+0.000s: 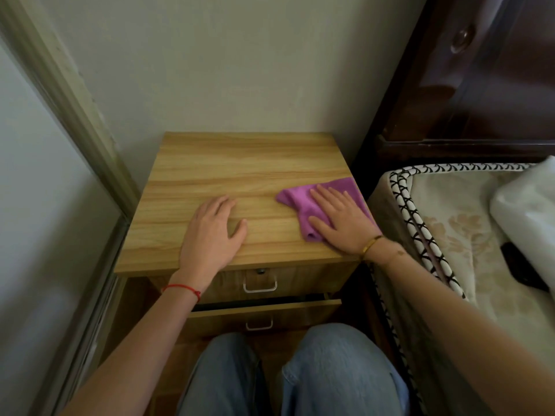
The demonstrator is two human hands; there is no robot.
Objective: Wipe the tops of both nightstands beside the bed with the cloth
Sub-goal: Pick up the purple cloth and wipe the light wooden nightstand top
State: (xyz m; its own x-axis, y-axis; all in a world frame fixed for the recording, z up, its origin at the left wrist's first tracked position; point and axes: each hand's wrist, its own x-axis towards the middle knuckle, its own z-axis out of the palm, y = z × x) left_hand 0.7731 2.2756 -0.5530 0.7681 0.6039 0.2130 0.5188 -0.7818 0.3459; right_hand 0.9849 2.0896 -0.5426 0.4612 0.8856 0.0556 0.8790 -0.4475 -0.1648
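Purple cloth (303,202) lies on the right side of the wooden nightstand (228,163) top. The right hand (339,219) presses flat on it with straight fingers, holding nothing. The left hand (213,232) rests flat on the bare wood, fingers relaxed. The bed (444,223) sits just beside the nightstand.

Right side of frame: mattress (450,223) in pale floral fabric, black-and-white crisscross piping along its edge. White plastic-looking bundle (528,205) lies on it at far right, a dark object (522,270) just below that, partly hidden. Upper right: dark glossy wooden headboard (486,85). Top centre: plain pale wall (225,61). Left edge: metal sliding-door frame (78,121). Bottom centre: knees in blue jeans (336,370).
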